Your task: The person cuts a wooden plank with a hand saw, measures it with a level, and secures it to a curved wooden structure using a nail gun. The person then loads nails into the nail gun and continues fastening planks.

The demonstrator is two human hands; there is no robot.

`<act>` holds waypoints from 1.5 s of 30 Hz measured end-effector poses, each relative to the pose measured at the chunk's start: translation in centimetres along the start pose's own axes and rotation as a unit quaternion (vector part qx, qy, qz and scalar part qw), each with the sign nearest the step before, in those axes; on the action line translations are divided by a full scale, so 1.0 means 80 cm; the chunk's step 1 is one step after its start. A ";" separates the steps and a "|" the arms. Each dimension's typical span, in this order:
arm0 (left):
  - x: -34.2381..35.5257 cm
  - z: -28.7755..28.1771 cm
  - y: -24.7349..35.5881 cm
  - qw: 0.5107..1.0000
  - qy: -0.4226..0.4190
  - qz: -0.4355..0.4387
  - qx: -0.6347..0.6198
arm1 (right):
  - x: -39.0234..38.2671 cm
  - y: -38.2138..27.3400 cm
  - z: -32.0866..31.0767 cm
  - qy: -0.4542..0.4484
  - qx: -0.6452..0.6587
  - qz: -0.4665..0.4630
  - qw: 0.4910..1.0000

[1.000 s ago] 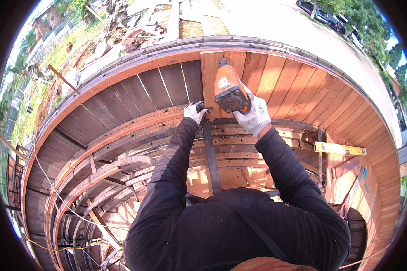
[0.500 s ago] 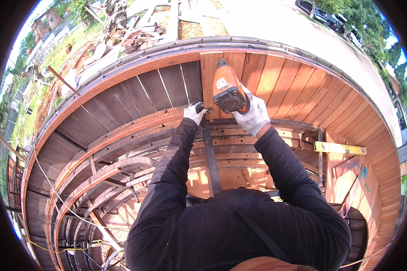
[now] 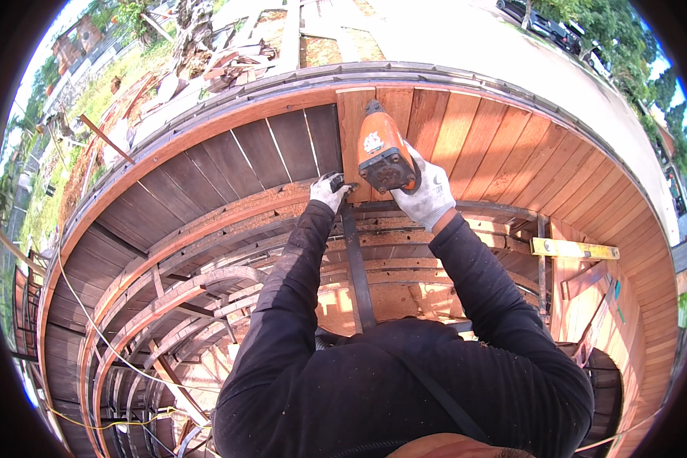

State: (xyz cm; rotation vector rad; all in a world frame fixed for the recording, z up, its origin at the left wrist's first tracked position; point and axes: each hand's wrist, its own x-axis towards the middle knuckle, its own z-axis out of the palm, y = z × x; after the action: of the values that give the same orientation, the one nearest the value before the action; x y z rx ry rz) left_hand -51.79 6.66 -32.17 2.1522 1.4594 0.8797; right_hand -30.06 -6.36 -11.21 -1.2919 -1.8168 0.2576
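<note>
I am watching a white-gloved right hand (image 3: 427, 190) wrapping its fingers snugly around a bulky orange-and-black power tool (image 3: 385, 153), which is sitting over the leftmost reddish-brown wooden plank (image 3: 349, 122) and its neighbour; the handle is hiding behind the glove, and I cannot tell whether the tool is touching wood. That wrapped hold is presumably bearing the tool's weight. The white-gloved left hand (image 3: 327, 193) is resting at the plank's near left corner, beside the dark grey boards (image 3: 261, 145), perhaps steadying that edge; its fingers are bending inward, though I cannot tell whether they are gripping the small dark shape (image 3: 337, 182) there. A long yellow level (image 3: 575, 249) is lying off to the right, well apart from both hands. Compared with half a second ago, hands and tool are keeping their places, only the whole view shifting very slightly
</note>
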 end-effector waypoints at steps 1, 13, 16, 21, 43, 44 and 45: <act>0.000 -0.001 0.001 1.000 0.004 0.003 0.000 | 0.000 0.000 0.000 -0.001 -0.002 -0.001 1.000; -0.002 -0.007 0.013 1.000 0.009 -0.006 -0.003 | 0.001 -0.001 -0.002 -0.006 -0.001 0.001 1.000; 0.000 -0.004 0.009 1.000 0.007 -0.004 -0.004 | 0.002 0.001 -0.001 -0.002 -0.003 -0.007 1.000; -0.002 -0.004 0.010 0.999 0.002 -0.025 -0.031 | 0.000 0.000 0.000 0.009 -0.003 -0.018 1.000; 0.001 0.000 0.007 0.999 0.005 -0.019 -0.027 | 0.001 0.007 0.003 0.011 -0.034 -0.038 0.999; 0.001 -0.001 0.013 0.999 -0.002 -0.030 -0.036 | 0.000 0.009 0.003 0.013 -0.030 -0.038 0.999; 0.000 -0.002 0.013 0.999 -0.002 -0.037 -0.038 | 0.001 0.010 0.004 0.012 -0.029 -0.041 0.999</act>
State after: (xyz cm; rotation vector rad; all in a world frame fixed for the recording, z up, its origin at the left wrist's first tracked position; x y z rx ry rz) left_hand -51.23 6.30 -31.40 2.0299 1.4700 0.8894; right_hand -29.75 -5.89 -11.84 -1.2513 -1.8654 0.1439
